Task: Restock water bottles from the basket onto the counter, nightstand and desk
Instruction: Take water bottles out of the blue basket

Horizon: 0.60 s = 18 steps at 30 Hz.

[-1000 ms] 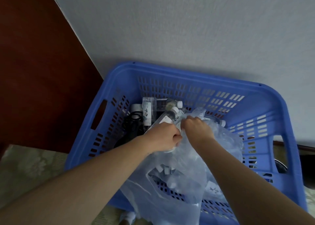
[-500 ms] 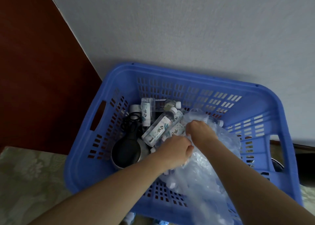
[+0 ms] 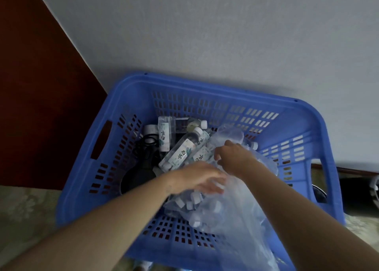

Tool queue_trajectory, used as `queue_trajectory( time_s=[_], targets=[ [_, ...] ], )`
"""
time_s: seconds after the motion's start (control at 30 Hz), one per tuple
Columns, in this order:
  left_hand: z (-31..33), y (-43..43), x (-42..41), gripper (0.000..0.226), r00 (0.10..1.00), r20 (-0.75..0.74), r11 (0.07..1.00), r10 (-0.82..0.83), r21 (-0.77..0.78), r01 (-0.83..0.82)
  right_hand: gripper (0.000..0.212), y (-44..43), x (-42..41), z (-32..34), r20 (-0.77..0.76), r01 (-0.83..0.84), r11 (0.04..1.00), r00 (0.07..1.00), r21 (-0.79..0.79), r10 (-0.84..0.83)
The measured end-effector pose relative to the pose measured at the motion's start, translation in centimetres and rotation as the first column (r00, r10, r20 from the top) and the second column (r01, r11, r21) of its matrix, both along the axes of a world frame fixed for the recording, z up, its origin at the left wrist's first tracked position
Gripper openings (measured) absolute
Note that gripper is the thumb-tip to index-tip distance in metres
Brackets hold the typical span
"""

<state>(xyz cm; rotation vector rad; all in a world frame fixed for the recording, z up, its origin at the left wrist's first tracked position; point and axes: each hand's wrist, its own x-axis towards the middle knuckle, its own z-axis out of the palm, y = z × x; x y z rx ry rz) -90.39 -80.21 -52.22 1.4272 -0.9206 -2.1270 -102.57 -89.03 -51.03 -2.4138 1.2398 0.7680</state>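
Note:
A blue slotted basket [image 3: 205,90] stands on the floor against the wall. Several small water bottles [image 3: 180,150] with white labels and white caps lie loose in its back left part. A clear plastic bag [image 3: 235,213] filled with more capped bottles fills the basket's right side and spills over its near rim. My right hand [image 3: 233,153] pinches the bag's upper edge. My left hand [image 3: 200,178] is blurred, with fingers spread over the bag's mouth just above the capped bottles; I see nothing gripped in it.
A black round object with a looped black cord [image 3: 141,168] lies in the basket's left side. A dark red-brown wooden panel [image 3: 41,106] rises on the left. The grey-white wall [image 3: 225,35] is right behind the basket. Pale patterned floor [image 3: 24,219] surrounds it.
My left hand has let go of the bag's edge, dropped lower and opened over the bag's mouth. The bag has sunk down, which uncovers more of the loose bottles.

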Motion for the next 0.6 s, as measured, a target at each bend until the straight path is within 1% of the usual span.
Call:
queue_trajectory(
  time_s=[0.03,0.07,0.1,0.13,0.17,0.23,0.27,0.33,0.37,0.43,0.47,0.5,0.53,0.57,0.6],
  targets=[
    [-0.7,-0.3,1.2,0.028,0.975,0.211,0.993,0.073,-0.107,-0.051,0.03,0.2,-0.4,0.0,-0.008,-0.028,0.999,1.0,-0.022,0.028],
    [-1.6,-0.5,2.5,0.024,0.886,0.448,0.973,0.116,-0.232,-0.011,0.03,0.5,-0.9,0.0,-0.007,-0.051,0.998,0.999,-0.043,0.05],
    [-2.3,-0.6,3.5,0.026,0.771,0.625,0.947,0.121,-0.305,0.098,0.028,0.7,-1.2,-0.1,0.008,-0.063,0.996,0.998,-0.056,0.063],
    [-2.8,-0.5,4.1,0.03,0.68,0.729,0.922,0.077,-0.311,0.23,0.027,0.7,-1.7,-0.1,0.033,-0.067,0.996,0.997,-0.066,0.069],
    [-3.2,-0.4,4.5,0.035,0.619,0.785,0.897,-0.002,-0.272,0.348,0.027,0.6,-2.2,-0.2,0.063,-0.068,0.995,0.995,-0.068,0.072],
    [-3.7,0.0,4.4,0.044,0.519,0.838,0.837,-0.166,-0.159,0.524,0.026,0.1,-3.6,-0.2,0.094,-0.061,0.996,0.993,-0.058,0.066],
    [-3.8,0.2,4.2,0.046,0.469,0.858,0.806,-0.207,-0.122,0.579,0.027,-0.2,-4.5,-0.2,0.104,-0.055,0.997,0.993,-0.055,0.06],
    [-3.6,0.3,3.9,0.044,0.391,0.891,0.75,-0.231,-0.093,0.655,0.03,-0.4,-6.3,-0.2,0.099,-0.041,0.996,0.994,-0.078,0.049],
    [-3.5,0.3,3.8,0.042,0.371,0.906,0.737,-0.203,-0.108,0.667,0.031,-0.3,-7.0,-0.2,0.087,-0.046,0.993,0.995,-0.113,0.056],
    [-3.5,0.2,4.2,0.041,0.333,0.942,0.754,-0.045,-0.186,0.63,0.032,0.1,-7.8,-0.3,0.069,-0.074,0.98,0.994,-0.186,0.089],
    [-3.5,0.1,4.5,0.045,0.296,0.954,0.765,0.044,-0.223,0.604,0.033,0.3,-7.7,-0.2,0.065,-0.086,0.974,0.993,-0.208,0.102],
    [-3.7,-0.1,5.0,0.053,0.264,0.96,0.782,0.095,-0.236,0.577,0.034,0.4,-7.5,-0.1,0.065,-0.09,0.971,0.992,-0.223,0.107],
    [-3.8,-0.4,5.5,0.063,0.253,0.964,0.811,0.087,-0.216,0.544,0.036,0.6,-7.2,-0.1,0.068,-0.098,0.966,0.991,-0.239,0.117],
    [-3.8,-0.7,6.0,0.074,0.274,0.961,0.845,0.031,-0.171,0.507,0.037,0.7,-7.0,-0.2,0.065,-0.11,0.961,0.989,-0.253,0.131],
    [-3.9,-1.0,6.3,0.082,0.314,0.949,0.875,-0.037,-0.121,0.469,0.039,0.8,-6.7,-0.1,0.059,-0.126,0.957,0.988,-0.262,0.146]
  ],
)
